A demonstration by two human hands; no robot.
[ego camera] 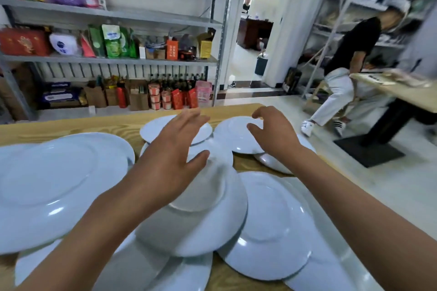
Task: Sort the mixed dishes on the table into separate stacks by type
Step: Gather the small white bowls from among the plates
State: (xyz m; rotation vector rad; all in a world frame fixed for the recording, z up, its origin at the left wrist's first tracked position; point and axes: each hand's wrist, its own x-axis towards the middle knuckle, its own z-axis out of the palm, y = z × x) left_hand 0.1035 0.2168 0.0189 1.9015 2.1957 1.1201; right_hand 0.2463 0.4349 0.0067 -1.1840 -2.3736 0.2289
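Several white dishes lie overlapping, bottoms up, on a wooden table [113, 125]. A large plate [54, 182] is at the left. An upturned bowl [201, 215] sits in the middle, and another plate [269, 227] lies to its right. Two small plates [156, 129] [234, 134] lie at the far side. My left hand [170, 156] hovers with straight spread fingers over the bowl and the far left small plate. My right hand [272, 134] is held over the far right small plate, fingers loosely bent, holding nothing.
Metal shelves [113, 60] with packaged goods stand behind the table. To the right a person in a black shirt [350, 54] sits bent forward beside another table [406, 94]. A doorway [255, 38] opens at the back. The table's right edge meets tiled floor.
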